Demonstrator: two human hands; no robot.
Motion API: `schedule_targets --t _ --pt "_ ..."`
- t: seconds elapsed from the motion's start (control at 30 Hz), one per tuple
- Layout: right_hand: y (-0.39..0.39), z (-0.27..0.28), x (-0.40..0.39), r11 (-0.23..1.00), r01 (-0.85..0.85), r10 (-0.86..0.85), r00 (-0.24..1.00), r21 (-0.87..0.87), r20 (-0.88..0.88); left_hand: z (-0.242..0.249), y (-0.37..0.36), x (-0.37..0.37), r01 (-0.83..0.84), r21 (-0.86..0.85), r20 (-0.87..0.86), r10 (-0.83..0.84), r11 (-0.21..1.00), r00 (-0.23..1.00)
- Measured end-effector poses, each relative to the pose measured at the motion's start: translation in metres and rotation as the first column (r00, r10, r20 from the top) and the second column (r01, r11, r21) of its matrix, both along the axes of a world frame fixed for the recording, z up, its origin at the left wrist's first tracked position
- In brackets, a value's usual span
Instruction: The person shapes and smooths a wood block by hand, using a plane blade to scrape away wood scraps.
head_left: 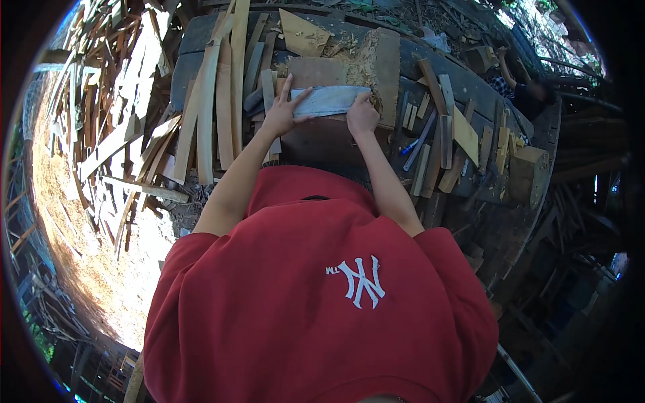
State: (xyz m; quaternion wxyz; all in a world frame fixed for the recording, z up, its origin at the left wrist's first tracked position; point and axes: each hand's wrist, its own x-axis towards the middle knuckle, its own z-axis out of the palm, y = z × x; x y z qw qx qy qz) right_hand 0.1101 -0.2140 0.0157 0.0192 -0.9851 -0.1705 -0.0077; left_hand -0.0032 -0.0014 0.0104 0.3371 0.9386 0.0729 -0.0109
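Observation:
A flat whitish-grey strip [327, 101] lies across a wooden block [316, 69] on the workbench. At the strip's left end is my left hand [281, 115], its fingers spread and its fingertips on the strip's edges. My right hand [362, 115] has its fingers closed round the right end of the strip. Wood shavings [363, 64] cover the block's right part, just beyond my right hand. A pale angled board [304, 33] lies behind the block.
Long wood strips [224, 101] lie left of my left hand. Chisels and short wood pieces, with a blue-handled tool [408, 147], lie to the right. A co-worker [531, 94] is at the far right. Scrap wood [121, 87] is piled at the far left.

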Motion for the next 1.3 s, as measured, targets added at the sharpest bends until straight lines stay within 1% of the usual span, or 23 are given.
schedule_targets --t 0.03,0.13,0.23,0.33,0.43,0.47,0.57,0.67,0.77,0.87,0.97,1.07,1.17,1.2,1.23,1.3 --pt "0.004 -0.001 0.000 0.999 0.013 -0.013 1.000 -0.038 0.006 0.000 0.000 0.000 0.000 0.007 -0.001 0.000 1.000 1.000" --pt "-0.006 0.009 0.005 0.998 -0.056 0.056 0.998 0.003 -0.021 -0.002 0.001 -0.001 0.008 0.012 0.010 -0.008 1.000 1.000" --pt "0.001 0.031 -0.003 0.995 -0.016 0.021 0.998 0.103 -0.053 -0.002 0.000 -0.001 0.004 0.022 0.026 -0.004 1.000 1.000" --pt "0.030 0.016 -0.032 0.971 -0.218 0.224 0.973 0.098 -0.052 0.000 -0.002 0.000 0.005 0.015 0.033 -0.005 1.000 0.999" --pt "0.054 0.009 -0.056 0.901 -0.350 0.384 0.918 0.255 -0.096 -0.004 0.001 0.000 0.002 0.008 0.042 -0.002 1.000 0.999" --pt "0.052 0.010 -0.055 0.884 -0.414 0.435 0.898 0.217 -0.058 -0.007 0.001 0.000 0.003 0.006 0.044 -0.003 1.000 0.999" --pt "0.020 0.005 -0.027 0.909 -0.381 0.389 0.921 0.170 -0.011 -0.005 0.000 -0.001 0.002 0.020 0.053 -0.003 1.000 0.999" --pt "0.011 0.029 -0.005 0.987 -0.115 0.129 0.982 0.111 -0.135 0.001 0.000 -0.001 -0.004 0.032 0.007 0.004 0.999 1.000" --pt "0.050 0.021 -0.042 0.965 -0.179 0.207 0.969 0.191 -0.138 -0.003 0.000 -0.001 0.001 0.035 0.010 -0.001 0.999 1.000" --pt "0.068 0.013 -0.058 0.893 -0.398 0.432 0.889 0.213 -0.152 -0.006 0.004 0.000 0.030 0.004 -0.017 -0.030 1.000 0.999" --pt "0.031 0.017 -0.028 0.923 -0.302 0.337 0.934 0.239 -0.120 -0.003 0.001 -0.001 0.010 0.046 0.037 -0.012 0.999 0.999" --pt "0.014 0.032 -0.010 0.982 -0.107 0.139 0.968 0.154 -0.208 -0.002 0.000 0.000 0.005 0.057 0.005 -0.006 0.998 1.000" --pt "0.046 0.022 -0.038 0.967 -0.148 0.186 0.966 0.205 -0.178 -0.001 0.000 -0.001 0.002 0.048 -0.007 -0.002 0.999 1.000" --pt "0.058 0.007 -0.053 0.924 -0.319 0.354 0.922 0.210 -0.157 -0.003 0.002 0.002 0.009 0.040 -0.002 -0.009 0.999 1.000" --pt "0.068 0.010 -0.066 0.890 -0.386 0.422 0.899 0.244 -0.118 -0.007 0.003 0.001 0.017 0.027 -0.002 -0.017 0.999 1.000" --pt "0.063 0.029 -0.056 0.909 -0.388 0.415 0.873 0.150 -0.255 -0.010 0.005 0.001 0.018 0.029 0.014 -0.019 0.999 1.000"
